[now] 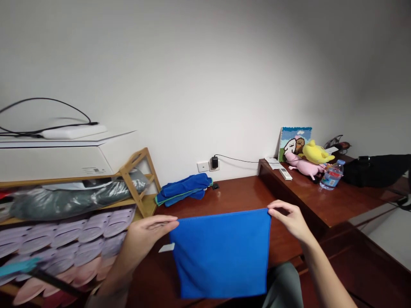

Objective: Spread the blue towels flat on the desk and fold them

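Two hands hold one blue cloth (pixel 221 259) between them: the left hand (pixel 146 235) has its thumb and fingers pinched together on the upper left corner, the right hand (pixel 290 219) is pinched on the upper right corner. The cloth hangs spread out, nearly square, over the near part of the brown desk (pixel 239 194), with one white tag (pixel 167 247) sticking out from its left edge. One grey-clad knee (pixel 284 286) shows beside its lower right corner.

One pile of folded blue cloths (pixel 184 189), some edged in green, lies at the back of the desk; its layers cannot be counted surely. On the wall behind are two socket plates (pixel 203 167), the right one bearing one black plug (pixel 215 161).

The raised desk section at right carries two plush toys, a yellow one (pixel 317 152) resting on a pink one (pixel 305 166), plus one dog picture (pixel 294 140), one white remote (pixel 285 173), one black bag (pixel 369 172) and one capped clear bottle (pixel 332 176), whose fill level is unclear.

At left, the wooden rack (pixel 138 177) holds one plastic-wrapped grey bundle (pixel 80 199) in its upper compartment and rows of slippers (pixel 91 231) below, lilac above pink, at least five in the top row. One white box-shaped unit (pixel 54 164) stands on top.
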Tool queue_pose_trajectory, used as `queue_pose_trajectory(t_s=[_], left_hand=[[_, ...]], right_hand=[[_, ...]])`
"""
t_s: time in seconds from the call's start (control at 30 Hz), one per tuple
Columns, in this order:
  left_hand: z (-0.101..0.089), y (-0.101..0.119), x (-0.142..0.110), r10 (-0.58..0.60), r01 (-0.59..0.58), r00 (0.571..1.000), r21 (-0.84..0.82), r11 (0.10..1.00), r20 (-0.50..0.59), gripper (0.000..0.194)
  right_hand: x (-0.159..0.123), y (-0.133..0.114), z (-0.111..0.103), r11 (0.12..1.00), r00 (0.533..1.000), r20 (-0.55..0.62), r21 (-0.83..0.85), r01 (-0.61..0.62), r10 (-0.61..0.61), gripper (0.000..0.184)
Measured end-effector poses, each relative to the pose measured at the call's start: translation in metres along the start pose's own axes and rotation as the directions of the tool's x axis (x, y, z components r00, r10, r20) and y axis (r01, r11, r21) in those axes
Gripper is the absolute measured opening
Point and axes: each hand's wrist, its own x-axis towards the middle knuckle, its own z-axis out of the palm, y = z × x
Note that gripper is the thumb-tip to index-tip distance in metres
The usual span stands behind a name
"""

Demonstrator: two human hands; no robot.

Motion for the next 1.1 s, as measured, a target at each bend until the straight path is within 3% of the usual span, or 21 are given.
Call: queue_pose_trajectory(t_s=[0.1,0.2,0.3,0.43,0.57,0.73,1.1], left_hand=[[0.038,-0.043,0.045,-0.090,0.100,0.983,-0.049,0.994,0.161,0.046],[0.083,-0.105,0.077,-0.149,0.152,0.962,0.005,0.988,0.229,0.054],[0.120,-0.163,0.087,-0.191,0.177,0.949,0.080,0.981,0.250,0.049],[0.150,-0.216,0.085,-0.205,0.178,0.955,0.140,0.974,0.216,0.039],[0.166,-0.249,0.094,-0.189,0.159,0.965,0.169,0.973,0.183,0.037],[0.179,-0.275,0.113,-0.164,0.135,0.974,0.182,0.974,0.155,0.035],[0.193,-0.300,0.123,-0.019,-0.013,0.992,0.253,0.967,0.123,0.032]], right_hand=[[0.038,0.067,0.025,0.992,0.993,0.016,-0.030,-0.120,0.120,0.043],[0.070,0.145,0.062,0.952,0.959,0.024,-0.131,-0.277,0.282,0.046],[0.086,0.210,0.100,0.893,0.920,0.002,-0.242,-0.380,0.392,0.031],[0.087,0.264,0.131,0.857,0.904,-0.017,-0.312,-0.410,0.427,0.021],[0.086,0.296,0.140,0.841,0.911,-0.024,-0.375,-0.390,0.411,0.028],[0.087,0.318,0.140,0.835,0.941,-0.013,-0.457,-0.307,0.339,0.034],[0.089,0.326,0.146,0.743,0.957,-0.032,-0.622,-0.246,0.290,0.041]])
